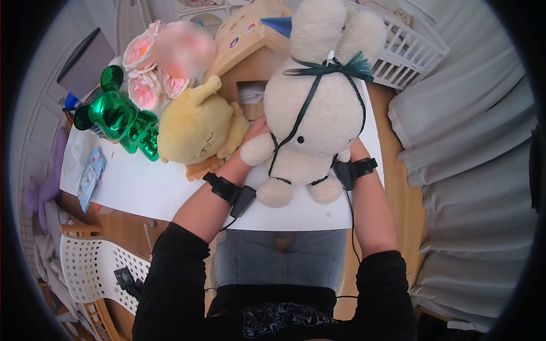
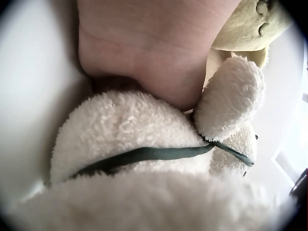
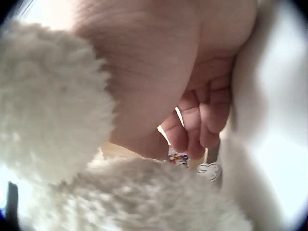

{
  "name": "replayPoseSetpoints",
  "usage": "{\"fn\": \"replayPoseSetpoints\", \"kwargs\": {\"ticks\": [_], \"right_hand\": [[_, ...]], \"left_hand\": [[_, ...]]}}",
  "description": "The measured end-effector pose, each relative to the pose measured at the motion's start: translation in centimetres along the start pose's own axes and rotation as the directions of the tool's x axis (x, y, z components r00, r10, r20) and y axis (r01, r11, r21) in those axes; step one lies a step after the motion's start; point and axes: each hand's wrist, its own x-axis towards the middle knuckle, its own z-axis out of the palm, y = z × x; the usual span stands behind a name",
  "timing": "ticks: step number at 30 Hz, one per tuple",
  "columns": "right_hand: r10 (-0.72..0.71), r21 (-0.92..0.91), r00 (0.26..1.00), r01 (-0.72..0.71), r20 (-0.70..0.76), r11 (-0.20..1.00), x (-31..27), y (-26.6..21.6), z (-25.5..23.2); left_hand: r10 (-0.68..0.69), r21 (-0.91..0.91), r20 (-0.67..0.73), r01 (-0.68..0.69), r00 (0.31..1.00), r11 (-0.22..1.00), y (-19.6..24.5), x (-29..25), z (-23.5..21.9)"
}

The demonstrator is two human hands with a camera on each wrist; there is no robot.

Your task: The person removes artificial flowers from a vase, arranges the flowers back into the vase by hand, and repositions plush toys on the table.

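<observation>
A cream plush bunny [image 1: 313, 113] with long ears sits upright on the white table, a dark green ribbon [image 1: 310, 94] tied over its head and running down its body. My left hand [image 2: 144, 53] reaches behind the bunny's side, its heel close against the fluffy body; the fingers are hidden. On the other side is my right hand [image 3: 163, 72], partly behind the bunny, with loosely bent fingers [image 3: 192, 122] and background showing between them and the thumb. A yellow plush toy [image 1: 190, 125] leans beside my left forearm.
Left of the yellow plush stand a shiny green bear figure [image 1: 116, 113] and pink flowers [image 1: 142, 57]. A wooden house-shaped box [image 1: 244, 34] is behind them. A blue packet [image 1: 92, 179] lies near the white table's [image 1: 142, 193] left edge. Grey curtains [image 1: 466, 170] hang at right.
</observation>
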Motion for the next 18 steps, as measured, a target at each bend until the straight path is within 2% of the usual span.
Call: {"fn": "replayPoseSetpoints", "kwargs": {"ticks": [4,7,9,10,12,16,18], "right_hand": [[0.001,0.004,1.000,-0.001,0.026,1.000,-0.9,-0.3,-1.0],[0.011,0.027,0.999,-0.012,0.038,1.000,-1.3,0.3,-1.5],[0.007,0.031,0.999,-0.008,0.045,0.999,-1.3,0.0,-2.0],[0.005,0.030,0.999,-0.007,0.050,1.000,-1.2,0.1,-2.0],[0.006,0.035,0.998,-0.008,0.063,0.999,-1.6,-0.1,-2.5],[0.010,0.057,0.997,-0.014,0.082,0.998,-2.2,0.5,-2.8],[0.007,0.059,0.996,-0.012,0.092,0.998,-2.7,0.6,-2.8]], "left_hand": [[-0.010,-0.041,0.004,0.010,1.000,0.999,0.5,-0.2,0.3],[0.037,-0.022,-0.005,-0.037,0.999,0.999,0.7,-0.8,0.7],[0.073,0.157,0.001,-0.072,0.997,0.985,1.0,-0.6,0.8],[0.077,0.158,0.005,-0.076,0.997,0.985,1.0,-0.5,0.8],[0.007,-0.086,0.000,-0.007,1.000,0.996,0.8,-0.4,0.7],[0.013,-0.095,-0.007,-0.013,1.000,0.995,0.6,-0.4,0.5],[0.091,-0.016,0.070,-0.090,0.993,0.996,-0.2,0.0,-0.2]]}}
